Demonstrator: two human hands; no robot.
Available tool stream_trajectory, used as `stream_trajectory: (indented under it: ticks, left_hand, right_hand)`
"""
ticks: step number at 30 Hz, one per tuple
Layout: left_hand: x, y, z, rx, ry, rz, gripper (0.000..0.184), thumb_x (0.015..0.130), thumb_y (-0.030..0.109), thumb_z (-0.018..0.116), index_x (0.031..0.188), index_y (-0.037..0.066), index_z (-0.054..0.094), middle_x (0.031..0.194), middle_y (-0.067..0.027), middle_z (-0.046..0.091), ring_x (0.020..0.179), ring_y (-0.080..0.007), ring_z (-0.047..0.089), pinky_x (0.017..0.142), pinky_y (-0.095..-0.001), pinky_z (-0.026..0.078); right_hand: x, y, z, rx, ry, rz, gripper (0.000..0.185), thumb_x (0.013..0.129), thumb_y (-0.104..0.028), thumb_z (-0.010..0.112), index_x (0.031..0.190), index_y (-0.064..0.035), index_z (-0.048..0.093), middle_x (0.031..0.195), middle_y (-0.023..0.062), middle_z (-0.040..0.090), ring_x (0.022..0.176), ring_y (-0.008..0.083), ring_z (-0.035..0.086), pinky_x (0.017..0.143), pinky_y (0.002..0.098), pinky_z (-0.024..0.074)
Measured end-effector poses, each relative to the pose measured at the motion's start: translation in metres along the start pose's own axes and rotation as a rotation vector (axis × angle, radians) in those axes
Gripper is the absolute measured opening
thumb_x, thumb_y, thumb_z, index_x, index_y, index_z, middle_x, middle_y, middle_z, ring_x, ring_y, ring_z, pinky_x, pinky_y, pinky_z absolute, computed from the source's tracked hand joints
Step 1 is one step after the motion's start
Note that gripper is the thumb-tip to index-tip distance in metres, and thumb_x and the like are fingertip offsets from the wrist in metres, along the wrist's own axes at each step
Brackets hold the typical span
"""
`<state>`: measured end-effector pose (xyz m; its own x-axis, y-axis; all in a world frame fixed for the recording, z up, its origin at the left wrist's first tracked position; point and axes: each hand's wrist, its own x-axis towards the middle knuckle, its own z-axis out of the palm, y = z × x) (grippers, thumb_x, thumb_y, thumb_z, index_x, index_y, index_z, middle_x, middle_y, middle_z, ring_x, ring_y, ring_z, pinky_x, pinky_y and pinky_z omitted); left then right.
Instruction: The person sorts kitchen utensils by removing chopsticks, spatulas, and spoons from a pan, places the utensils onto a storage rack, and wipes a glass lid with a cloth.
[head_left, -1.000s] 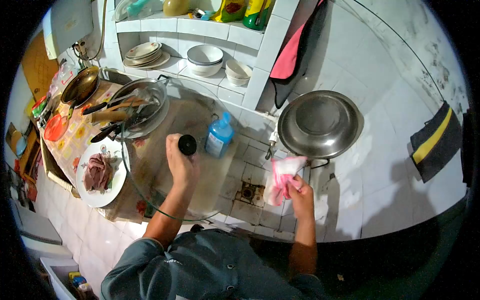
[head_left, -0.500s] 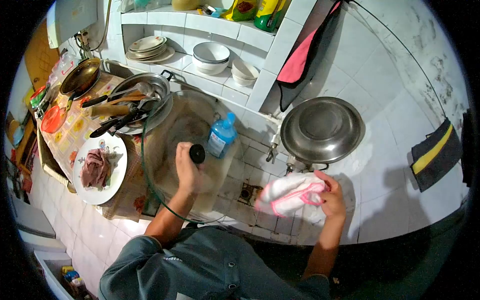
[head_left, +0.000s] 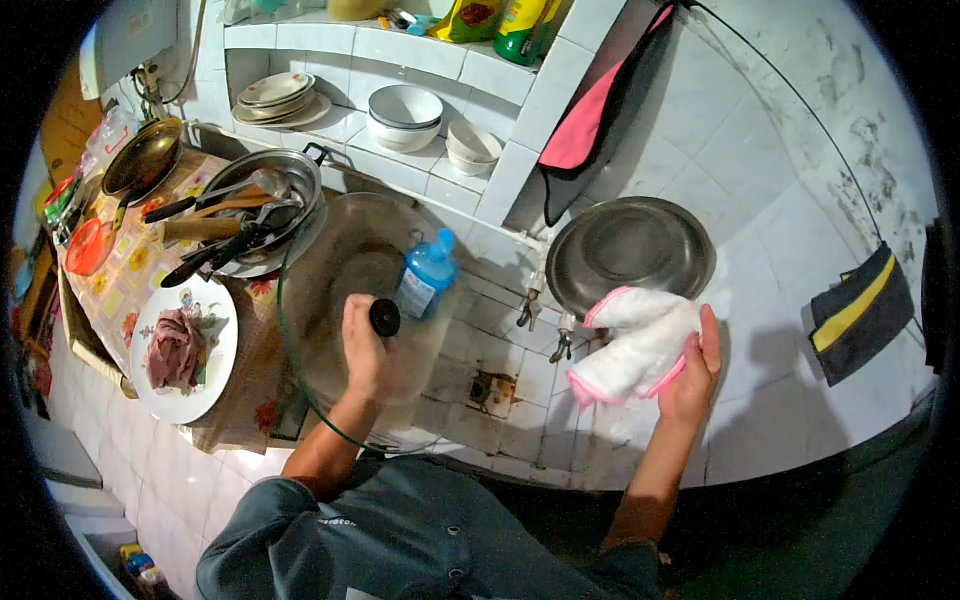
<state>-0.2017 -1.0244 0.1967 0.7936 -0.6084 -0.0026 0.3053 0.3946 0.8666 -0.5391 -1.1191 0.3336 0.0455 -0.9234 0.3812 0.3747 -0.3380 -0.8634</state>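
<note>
My left hand [head_left: 365,345] is closed around the black knob [head_left: 384,317] of a large clear glass lid with a greenish rim [head_left: 284,335]. Through or beside the glass shows a blue pump bottle [head_left: 427,275]; I cannot tell how far below the lid it stands. Over on the right, my right hand [head_left: 692,370] grips a white cloth with pink edging [head_left: 640,340], thumb and fingers partly hidden behind it. The cloth hangs in front of the lower edge of a round dark metal pan [head_left: 630,250].
Two taps [head_left: 530,308] stick out above a tiled basin with a drain [head_left: 493,390]. At left, a patterned table [head_left: 110,300] bears a plate [head_left: 220,380] with a crumpled brownish cloth, and a metal pot [head_left: 310,185] of utensils. Bowls [head_left: 405,120] and plates [head_left: 275,90] stand on a shelf.
My right hand has moved up and right, and the cloth has spread upward in front of the pan. My left hand keeps holding the lid knob. The view has shifted slightly.
</note>
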Motion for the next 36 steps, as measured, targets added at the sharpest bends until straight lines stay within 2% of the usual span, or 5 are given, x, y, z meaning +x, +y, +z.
stream_trajectory:
  ticks: [17, 19, 26, 34, 36]
  left_hand:
    - [0.008, -0.004, 0.005, -0.043, -0.037, -0.011, 0.016, 0.093, 0.025, 0.042, 0.082, 0.015, 0.045, 0.075, 0.0045, 0.041, 0.062, -0.0056, 0.039, 0.053, -0.0217, 0.035]
    - [0.010, -0.008, 0.005, -0.012, 0.011, -0.035, 0.016, 0.094, 0.027, 0.042, 0.082, 0.016, 0.045, 0.074, 0.0052, 0.041, 0.060, -0.0048, 0.038, 0.049, -0.0201, 0.032]
    - [0.015, -0.022, 0.003, -0.108, -0.010, -0.037, 0.016, 0.093, 0.027, 0.044, 0.082, 0.016, 0.046, 0.072, 0.0045, 0.041, 0.058, -0.0044, 0.039, 0.049, -0.0192, 0.031]
    - [0.006, -0.011, 0.006, 0.359, 0.004, 0.078, 0.022, 0.093, 0.022, 0.041, 0.092, 0.006, 0.056, 0.092, -0.0043, 0.052, 0.086, -0.0176, 0.050, 0.081, -0.0308, 0.042]
    - [0.007, -0.020, 0.001, 0.842, -0.037, 0.650, 0.015, 0.085, 0.017, 0.050, 0.094, 0.007, 0.054, 0.093, -0.0073, 0.051, 0.088, -0.0203, 0.050, 0.079, -0.0322, 0.043]
  right_hand:
    - [0.080, -0.159, 0.106, -1.163, 0.423, -1.207, 0.045, 0.092, -0.011, 0.047, 0.134, 0.0034, 0.041, 0.130, 0.0167, 0.049, 0.116, 0.0220, 0.050, 0.097, 0.0325, 0.0398]
    - [0.102, -0.184, 0.123, -0.504, 0.132, -1.061, 0.045, 0.092, -0.014, 0.047, 0.133, 0.0039, 0.040, 0.132, 0.0170, 0.048, 0.118, 0.0221, 0.049, 0.098, 0.0306, 0.0386]
    - [0.267, -0.242, 0.074, -1.377, 0.404, -0.820, 0.091, 0.085, -0.065, 0.037, 0.145, -0.0009, 0.014, 0.135, 0.0310, 0.039, 0.125, 0.0409, 0.042, 0.104, 0.0390, 0.0303]
    - [0.233, -0.202, 0.067, -2.187, 0.272, -0.866, 0.052, 0.087, -0.051, 0.048, 0.115, -0.0074, 0.055, 0.103, 0.0207, 0.061, 0.097, 0.0353, 0.057, 0.084, 0.0429, 0.0419]
    - [0.224, -0.195, 0.072, -2.299, 0.212, -0.926, 0.043, 0.088, -0.046, 0.046, 0.102, -0.0073, 0.058, 0.092, 0.0189, 0.062, 0.085, 0.0354, 0.058, 0.074, 0.0448, 0.0430]
